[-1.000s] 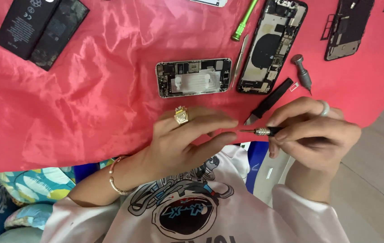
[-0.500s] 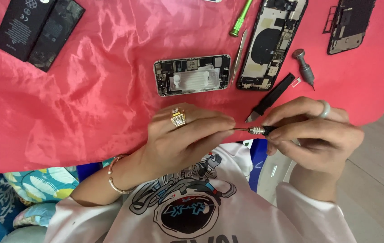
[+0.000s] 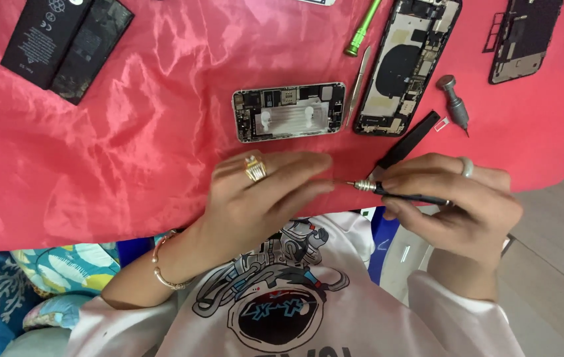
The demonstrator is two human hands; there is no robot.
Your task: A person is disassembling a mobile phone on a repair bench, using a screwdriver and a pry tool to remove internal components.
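- Black, slim precision screwdriver [image 3: 404, 195] pinched in the right hand [image 3: 457, 205], fingers pressed together around the shaft, thumb underneath.
- Metal knurled collar and fine tip sticking out from the grip toward the left hand [image 3: 262, 198]; long axis lying nearly level, tip pointing to the person's left and very slightly away from the body.
- Left hand's fingers drawn together just at the tip, as if pinching something tiny there; impossible to tell what, if anything, sits between the fingertips.
- Likely light, stiff and thin; smooth shaft probably slippery, so best held on the dark handle near the knurled collar, not on the tip, which looks fine enough to bend or chip.
- Held low over the near edge of the bench, above the red satin cloth [image 3: 130, 152] and close to the person's chest.
- Just beyond the left hand: small opened phone body [image 3: 288, 111], flat, its insides facing up.
- Beside that, a larger opened phone housing [image 3: 404, 66], with a thin metal pry tool [image 3: 358, 86] between the two and a green-handled tool [image 3: 361, 30] farther up.
- Black flat strip [image 3: 409, 139] lying diagonally near the right hand; short grey screwdriver [image 3: 454, 102] just past it.
- Further off: another opened housing [image 3: 523, 36] at the far right, two black batteries [image 3: 63, 43] at the far left.
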